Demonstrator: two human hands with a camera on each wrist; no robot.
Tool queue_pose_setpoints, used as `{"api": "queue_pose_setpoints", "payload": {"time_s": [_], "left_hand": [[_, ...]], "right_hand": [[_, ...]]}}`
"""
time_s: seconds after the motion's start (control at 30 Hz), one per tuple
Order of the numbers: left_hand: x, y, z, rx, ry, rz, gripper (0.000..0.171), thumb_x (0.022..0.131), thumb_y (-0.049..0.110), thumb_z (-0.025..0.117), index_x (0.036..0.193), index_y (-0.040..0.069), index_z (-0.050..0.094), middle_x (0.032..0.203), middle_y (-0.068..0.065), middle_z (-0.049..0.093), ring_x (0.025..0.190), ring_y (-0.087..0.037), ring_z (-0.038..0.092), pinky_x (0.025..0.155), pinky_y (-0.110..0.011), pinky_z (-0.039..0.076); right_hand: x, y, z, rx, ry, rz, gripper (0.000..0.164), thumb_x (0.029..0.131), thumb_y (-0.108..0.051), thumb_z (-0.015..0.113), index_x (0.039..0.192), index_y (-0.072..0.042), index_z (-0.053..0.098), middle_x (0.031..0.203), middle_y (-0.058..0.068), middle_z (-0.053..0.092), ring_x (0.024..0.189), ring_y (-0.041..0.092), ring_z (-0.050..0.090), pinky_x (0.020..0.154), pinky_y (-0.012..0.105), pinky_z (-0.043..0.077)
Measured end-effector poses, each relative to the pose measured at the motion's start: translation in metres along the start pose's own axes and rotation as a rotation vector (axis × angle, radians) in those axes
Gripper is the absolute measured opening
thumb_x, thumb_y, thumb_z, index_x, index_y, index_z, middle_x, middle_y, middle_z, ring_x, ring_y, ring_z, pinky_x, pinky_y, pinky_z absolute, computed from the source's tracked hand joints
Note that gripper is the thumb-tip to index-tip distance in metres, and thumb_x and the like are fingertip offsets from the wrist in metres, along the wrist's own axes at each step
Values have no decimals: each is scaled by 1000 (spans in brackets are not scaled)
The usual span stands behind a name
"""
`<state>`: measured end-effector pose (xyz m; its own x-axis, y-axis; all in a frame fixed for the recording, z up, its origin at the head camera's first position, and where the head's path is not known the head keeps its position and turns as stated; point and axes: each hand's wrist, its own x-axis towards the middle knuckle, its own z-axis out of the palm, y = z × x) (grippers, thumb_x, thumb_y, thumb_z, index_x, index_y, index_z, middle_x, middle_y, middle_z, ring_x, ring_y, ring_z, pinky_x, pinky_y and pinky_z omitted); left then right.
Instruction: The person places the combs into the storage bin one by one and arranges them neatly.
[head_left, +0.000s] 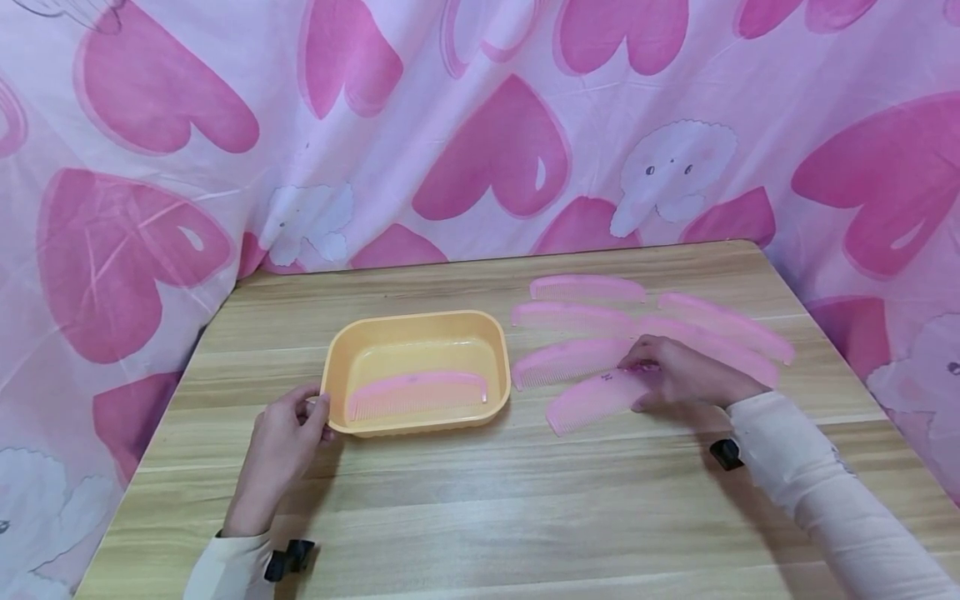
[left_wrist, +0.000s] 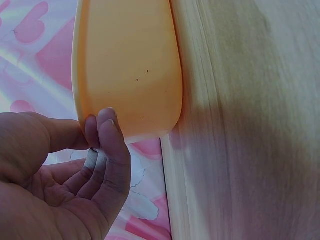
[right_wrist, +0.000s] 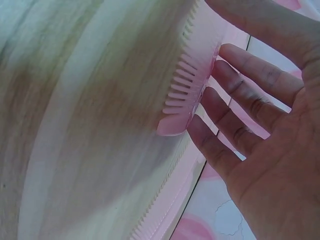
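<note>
One pink comb [head_left: 596, 397] is pinched in my right hand [head_left: 682, 372], and it lies to the right of the yellow tub [head_left: 416, 318], toward the tub's near right corner. What matters most, I judge, is that line: the comb's long axis slants across the table [head_left: 465, 517], its left end pointing out of my grip toward the tub and farther from the table's far edge than its right end. That free left end is just beside the tub, not touching it. My right hand is plainly the nearer one to the comb; my left is across at the tub's other end.

My right hand comes in from the table's right side, over the comb's right part. My fingertips meet its spine, with my thumb on the opposite side; the teeth face away from the far edge. Whether the comb is clear of the wood I can't tell.

My left hand [head_left: 282, 440] is clamped on the tub's near left corner, thumb and fingers closed on the rim. A second comb [head_left: 418, 395] lies in the tub along its near wall, its long axis roughly parallel to it. Five loose combs [head_left: 587, 288] lie between my right hand and the table's far right corner.
</note>
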<state>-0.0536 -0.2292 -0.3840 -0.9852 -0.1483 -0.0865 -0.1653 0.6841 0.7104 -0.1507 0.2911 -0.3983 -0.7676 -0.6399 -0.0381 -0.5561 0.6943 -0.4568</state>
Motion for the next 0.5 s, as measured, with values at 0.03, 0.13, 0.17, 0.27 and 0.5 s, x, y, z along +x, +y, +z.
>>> {"api": "queue_pose_setpoints", "payload": {"time_s": [0.03, 0.13, 0.17, 0.27, 0.5], "left_hand": [[0, 0, 0, -1, -1, -1, 38, 106, 16, 49, 134, -9, 55, 81, -9, 68, 68, -17, 65, 56, -24, 53], [0, 1, 0, -5, -5, -5, 38, 106, 16, 49, 134, -9, 55, 82, -9, 68, 68, -17, 65, 56, -24, 53], [-1, 1, 0, -6, -6, -7, 38, 106, 16, 49, 134, -9, 55, 82, -9, 68, 68, -17, 65, 56, -24, 53], [-1, 1, 0, -8, -7, -10, 38, 106, 15, 49, 134, -9, 55, 82, -10, 68, 68, -17, 65, 56, -24, 53], [-1, 1, 0, -12, -5, -5, 37, 106, 15, 49, 133, -9, 55, 81, -10, 68, 68, -17, 64, 57, -24, 53]], "right_hand": [[-1, 0, 0, 29, -14, 19, 45, 72, -21, 93, 111, -9, 76, 102, -4, 68, 92, 16, 61, 83, 36, 52], [-2, 0, 1, 75, -32, 49, 44, 73, -21, 93, 111, -7, 75, 102, -2, 67, 91, 17, 60, 82, 35, 53], [-2, 0, 1, 68, -35, 48, 43, 73, -22, 92, 111, -8, 75, 101, -3, 67, 90, 16, 60, 81, 35, 52], [-3, -1, 2, 51, -33, 36, 42, 73, -21, 92, 110, -9, 76, 101, -4, 67, 91, 15, 60, 82, 35, 52], [-3, 0, 3, 17, -18, 30, 42, 69, -22, 92, 106, -11, 76, 95, -7, 65, 85, 15, 58, 77, 31, 50]]}}
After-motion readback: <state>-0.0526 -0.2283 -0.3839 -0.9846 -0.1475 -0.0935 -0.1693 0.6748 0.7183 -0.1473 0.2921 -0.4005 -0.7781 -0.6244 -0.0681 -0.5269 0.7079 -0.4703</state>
